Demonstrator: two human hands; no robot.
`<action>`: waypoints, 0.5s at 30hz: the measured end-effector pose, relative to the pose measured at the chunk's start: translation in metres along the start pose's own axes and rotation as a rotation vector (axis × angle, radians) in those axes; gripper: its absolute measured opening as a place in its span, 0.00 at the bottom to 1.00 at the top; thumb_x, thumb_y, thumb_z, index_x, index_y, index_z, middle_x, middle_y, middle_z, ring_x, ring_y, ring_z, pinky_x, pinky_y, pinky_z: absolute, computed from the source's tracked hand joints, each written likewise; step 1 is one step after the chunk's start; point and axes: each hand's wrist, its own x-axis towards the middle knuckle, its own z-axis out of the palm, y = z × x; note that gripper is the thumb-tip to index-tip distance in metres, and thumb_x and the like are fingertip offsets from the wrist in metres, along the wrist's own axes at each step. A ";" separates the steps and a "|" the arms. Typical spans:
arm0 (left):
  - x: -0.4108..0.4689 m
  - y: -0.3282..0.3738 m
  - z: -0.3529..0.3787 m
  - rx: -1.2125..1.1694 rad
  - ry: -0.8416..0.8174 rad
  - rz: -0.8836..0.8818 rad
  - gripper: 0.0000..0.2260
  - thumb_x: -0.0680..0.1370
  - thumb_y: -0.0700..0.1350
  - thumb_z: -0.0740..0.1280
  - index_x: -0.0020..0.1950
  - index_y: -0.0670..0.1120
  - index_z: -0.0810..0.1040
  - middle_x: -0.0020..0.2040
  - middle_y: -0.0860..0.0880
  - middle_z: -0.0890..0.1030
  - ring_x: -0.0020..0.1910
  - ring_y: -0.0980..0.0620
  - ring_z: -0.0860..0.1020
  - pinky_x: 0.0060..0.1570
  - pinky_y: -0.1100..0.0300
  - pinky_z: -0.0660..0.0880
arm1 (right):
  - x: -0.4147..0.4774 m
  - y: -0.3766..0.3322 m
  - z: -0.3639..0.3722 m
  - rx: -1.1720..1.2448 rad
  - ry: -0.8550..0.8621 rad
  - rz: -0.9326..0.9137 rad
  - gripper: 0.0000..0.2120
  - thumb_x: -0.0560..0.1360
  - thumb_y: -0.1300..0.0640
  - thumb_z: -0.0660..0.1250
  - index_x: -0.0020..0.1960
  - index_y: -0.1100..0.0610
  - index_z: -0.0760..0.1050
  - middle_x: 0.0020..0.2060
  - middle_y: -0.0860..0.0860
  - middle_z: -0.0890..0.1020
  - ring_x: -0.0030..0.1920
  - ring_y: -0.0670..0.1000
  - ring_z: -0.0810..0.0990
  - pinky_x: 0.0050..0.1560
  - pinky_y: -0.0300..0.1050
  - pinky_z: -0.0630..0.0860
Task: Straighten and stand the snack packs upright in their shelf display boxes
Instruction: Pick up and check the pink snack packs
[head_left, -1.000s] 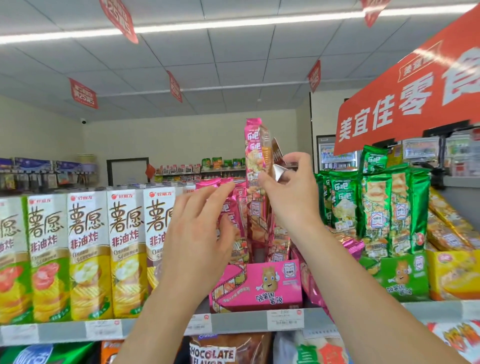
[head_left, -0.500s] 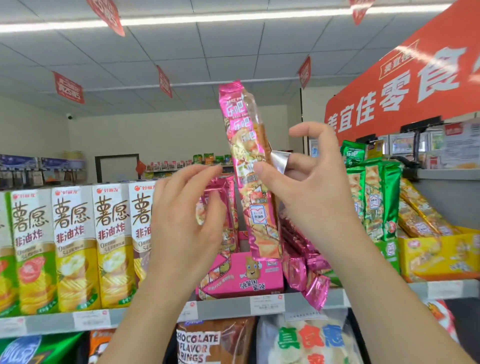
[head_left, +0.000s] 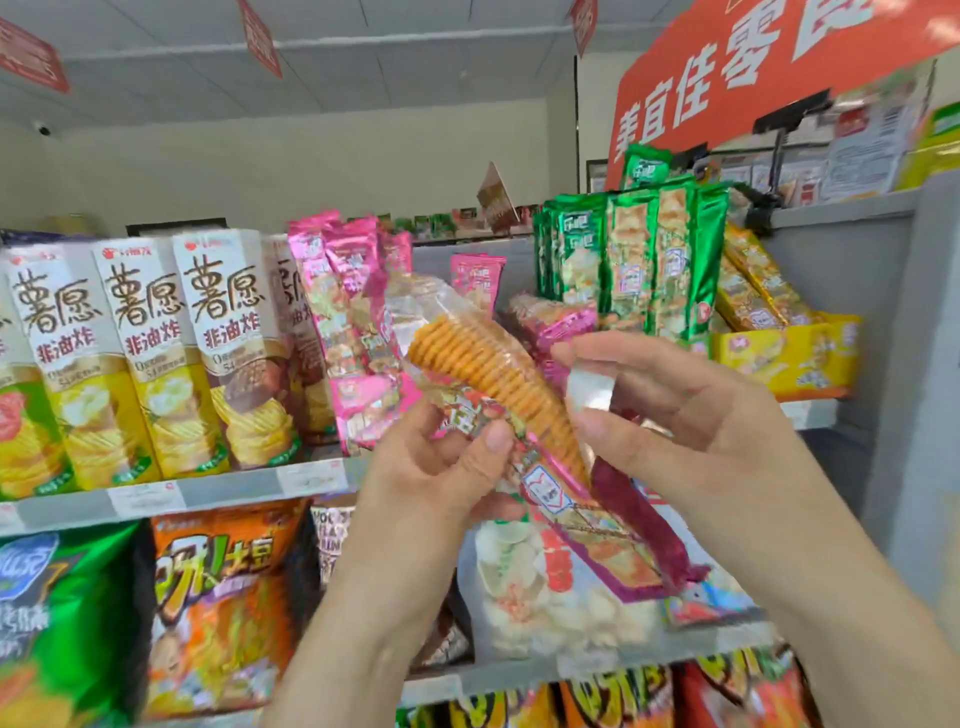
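Out of its display box and up in front of the shelf (head_left: 234, 488): one long pink cracker pack (head_left: 493, 379), slanted from upper left down to lower right, clear window turned to the camera, a stack of round orange crackers showing through. Gripped near mid-length by the left hand (head_left: 441, 467), thumb pressed across the front, fingers curled behind. Right hand (head_left: 675, 415) just beside the pack's right edge, forefinger and thumb pinching a small silvery flap (head_left: 589, 387); cannot tell whether joined to the pack. Lower pink end of the pack hanging down past the right wrist, in front of the lower shelf.

Behind, on the upper shelf: pink display box (head_left: 363, 410) with more pink packs (head_left: 332, 291) standing, tops uneven and leaning a little. Another fallen pink pack (head_left: 556, 322) lying tilted between that box and the green packs (head_left: 634, 260), these upright in a tight row. Further right, a yellow display box (head_left: 789, 353) holding yellow packs (head_left: 753, 280) tipped well back. Left of the pink box, a row of tall potato-chip cartons (head_left: 140, 353), upright, touching side by side.

Below: a green bag (head_left: 62, 623), an orange chip bag (head_left: 223, 597) and a clear bag of pale puffed snacks (head_left: 519, 597). Overhead at right, a red sign (head_left: 727, 78) with white characters.
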 end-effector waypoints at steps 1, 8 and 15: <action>-0.005 -0.004 0.003 -0.046 0.002 -0.033 0.12 0.70 0.44 0.70 0.53 0.45 0.78 0.39 0.46 0.84 0.32 0.53 0.81 0.28 0.64 0.76 | -0.008 0.003 -0.005 -0.016 0.006 0.018 0.18 0.68 0.58 0.75 0.58 0.54 0.79 0.48 0.44 0.85 0.45 0.38 0.80 0.43 0.31 0.75; -0.028 -0.022 0.025 -0.044 0.052 -0.138 0.13 0.67 0.47 0.73 0.52 0.52 0.81 0.41 0.49 0.85 0.34 0.55 0.81 0.27 0.64 0.76 | -0.044 0.006 -0.023 -0.116 0.096 0.085 0.26 0.69 0.49 0.70 0.66 0.39 0.73 0.62 0.34 0.77 0.62 0.38 0.76 0.56 0.38 0.74; -0.049 -0.037 0.056 -0.046 -0.028 -0.153 0.17 0.70 0.43 0.73 0.57 0.54 0.79 0.47 0.44 0.85 0.46 0.46 0.85 0.41 0.58 0.81 | -0.037 0.018 -0.032 0.005 -0.181 0.326 0.23 0.83 0.67 0.52 0.76 0.63 0.53 0.69 0.58 0.68 0.70 0.50 0.69 0.58 0.31 0.68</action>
